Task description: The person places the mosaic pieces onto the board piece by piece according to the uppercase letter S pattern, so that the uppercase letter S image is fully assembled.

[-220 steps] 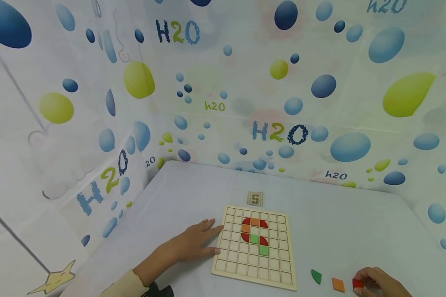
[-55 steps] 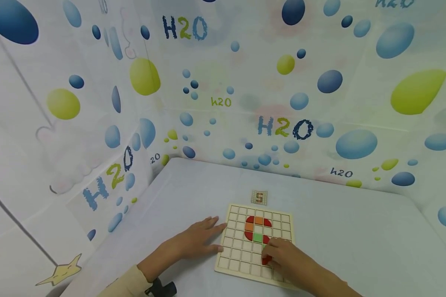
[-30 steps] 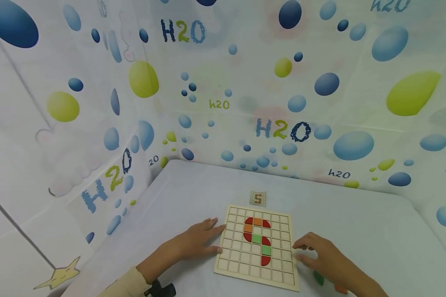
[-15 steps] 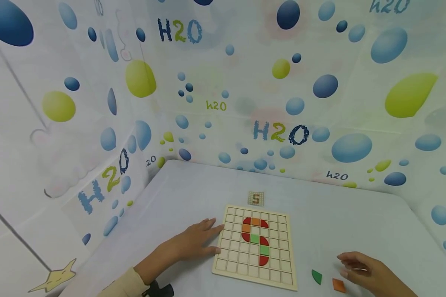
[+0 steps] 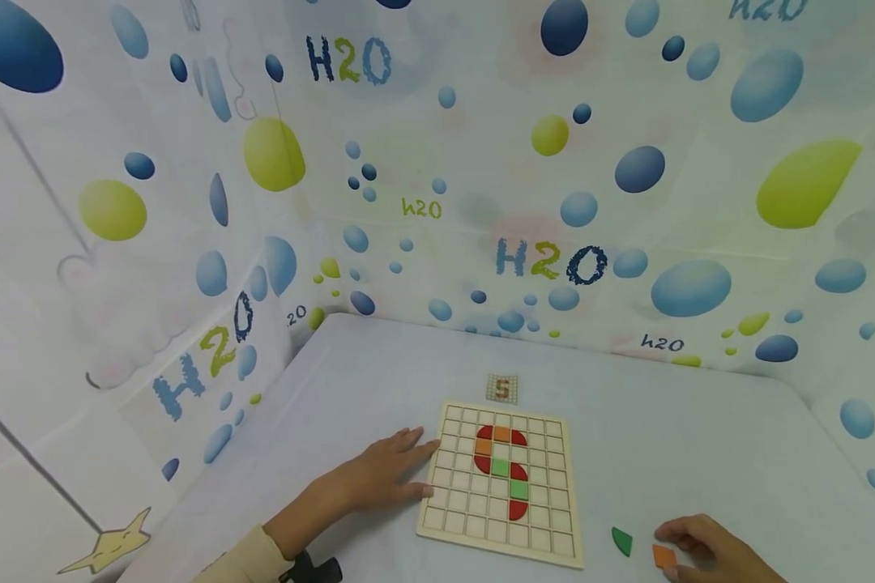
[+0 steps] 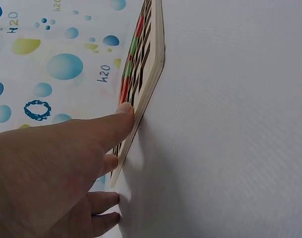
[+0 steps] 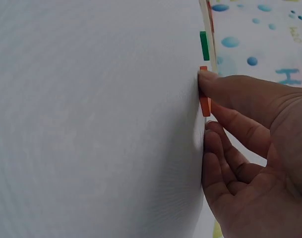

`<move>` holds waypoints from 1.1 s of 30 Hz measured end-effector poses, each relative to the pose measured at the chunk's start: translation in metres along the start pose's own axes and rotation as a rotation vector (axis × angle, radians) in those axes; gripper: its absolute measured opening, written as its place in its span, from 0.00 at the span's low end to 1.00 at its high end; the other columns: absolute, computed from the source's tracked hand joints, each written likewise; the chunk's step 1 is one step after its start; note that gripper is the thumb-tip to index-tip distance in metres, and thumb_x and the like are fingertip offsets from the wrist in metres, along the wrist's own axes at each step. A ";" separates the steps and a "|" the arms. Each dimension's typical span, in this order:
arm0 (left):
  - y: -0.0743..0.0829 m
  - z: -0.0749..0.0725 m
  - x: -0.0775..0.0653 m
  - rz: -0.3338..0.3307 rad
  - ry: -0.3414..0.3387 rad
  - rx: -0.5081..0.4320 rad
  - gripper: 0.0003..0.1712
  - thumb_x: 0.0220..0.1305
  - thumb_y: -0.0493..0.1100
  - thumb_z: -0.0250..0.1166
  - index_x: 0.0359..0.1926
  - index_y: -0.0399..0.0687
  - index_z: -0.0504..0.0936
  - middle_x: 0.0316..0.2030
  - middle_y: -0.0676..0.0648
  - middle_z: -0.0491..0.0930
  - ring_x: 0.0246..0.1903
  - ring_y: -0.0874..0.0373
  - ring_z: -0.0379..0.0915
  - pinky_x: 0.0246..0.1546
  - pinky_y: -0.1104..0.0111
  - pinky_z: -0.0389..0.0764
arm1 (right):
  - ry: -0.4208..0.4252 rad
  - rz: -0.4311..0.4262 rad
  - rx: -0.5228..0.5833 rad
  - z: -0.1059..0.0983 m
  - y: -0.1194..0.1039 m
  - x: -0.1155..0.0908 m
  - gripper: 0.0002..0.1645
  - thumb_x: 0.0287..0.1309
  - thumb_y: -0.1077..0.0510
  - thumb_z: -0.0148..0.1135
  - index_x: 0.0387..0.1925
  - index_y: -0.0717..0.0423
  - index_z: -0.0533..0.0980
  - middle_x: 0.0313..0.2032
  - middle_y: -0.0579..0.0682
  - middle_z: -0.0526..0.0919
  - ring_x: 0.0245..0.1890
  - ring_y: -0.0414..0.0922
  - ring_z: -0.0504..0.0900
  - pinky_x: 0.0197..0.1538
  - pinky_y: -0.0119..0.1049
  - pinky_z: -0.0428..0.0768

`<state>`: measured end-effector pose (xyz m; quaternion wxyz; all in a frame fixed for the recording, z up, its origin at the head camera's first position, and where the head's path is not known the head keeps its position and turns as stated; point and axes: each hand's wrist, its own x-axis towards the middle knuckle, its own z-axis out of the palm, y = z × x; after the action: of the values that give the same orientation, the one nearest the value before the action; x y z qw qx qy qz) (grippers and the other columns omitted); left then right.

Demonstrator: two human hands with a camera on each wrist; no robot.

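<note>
A wooden grid board [image 5: 457,505] lies on the white-covered table, with red rounded tiles and orange and green square tiles forming a curved figure. My left hand [image 5: 383,474] is spread at its left side; in the left wrist view the thumb [image 6: 122,119] touches the board's edge. To the right of the board my right hand [image 5: 714,551] has thumb and forefinger at opposite sides of an orange square tile [image 5: 663,556], pinching it at the table. The right wrist view shows the thumb against this tile [image 7: 205,105]. Beside it lies a green quarter-round tile [image 5: 622,542].
A small pattern card [image 5: 501,389] with an S-like figure lies just behind the board. A black device [image 5: 312,568] sits at my left wrist. White curtains [image 5: 481,129] printed with blue and lime drops stand behind and beside the table.
A red rounded tile, first in my right hand, now sits in the board below the lower green square. That hand has withdrawn right to the orange tile. My left hand stays put.
</note>
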<state>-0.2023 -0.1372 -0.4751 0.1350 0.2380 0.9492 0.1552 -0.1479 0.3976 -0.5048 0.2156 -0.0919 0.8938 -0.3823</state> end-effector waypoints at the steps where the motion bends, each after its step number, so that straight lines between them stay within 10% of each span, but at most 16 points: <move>1: 0.000 0.000 0.000 0.001 -0.001 -0.003 0.46 0.72 0.73 0.58 0.82 0.61 0.62 0.82 0.40 0.56 0.81 0.40 0.51 0.76 0.40 0.62 | -0.001 -0.017 -0.010 0.001 0.001 0.000 0.30 0.67 0.48 0.72 0.62 0.61 0.77 0.57 0.52 0.80 0.43 0.22 0.73 0.47 0.21 0.79; 15: 0.002 -0.002 -0.003 0.010 0.007 -0.006 0.45 0.73 0.72 0.59 0.82 0.59 0.63 0.82 0.39 0.57 0.81 0.39 0.52 0.76 0.40 0.63 | 0.048 -0.270 -0.155 0.001 -0.002 0.000 0.14 0.69 0.58 0.70 0.52 0.60 0.81 0.42 0.40 0.82 0.38 0.26 0.75 0.42 0.21 0.81; 23: 0.003 -0.003 -0.003 0.007 0.009 -0.009 0.45 0.73 0.70 0.60 0.82 0.59 0.63 0.82 0.39 0.57 0.81 0.39 0.52 0.76 0.40 0.63 | 0.071 -0.166 -0.154 0.002 -0.012 -0.001 0.18 0.67 0.54 0.72 0.52 0.59 0.82 0.42 0.41 0.81 0.37 0.25 0.75 0.41 0.23 0.81; 33: 0.002 -0.001 -0.001 -0.001 0.008 0.005 0.45 0.73 0.72 0.59 0.82 0.60 0.62 0.82 0.40 0.57 0.81 0.40 0.51 0.76 0.41 0.63 | 0.183 0.160 -0.208 0.009 -0.048 0.016 0.18 0.60 0.56 0.77 0.50 0.54 0.83 0.44 0.41 0.83 0.43 0.42 0.81 0.51 0.42 0.88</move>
<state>-0.2005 -0.1361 -0.4732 0.1304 0.2374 0.9502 0.1539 -0.1576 0.3533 -0.4802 0.1523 -0.0071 0.9489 -0.2762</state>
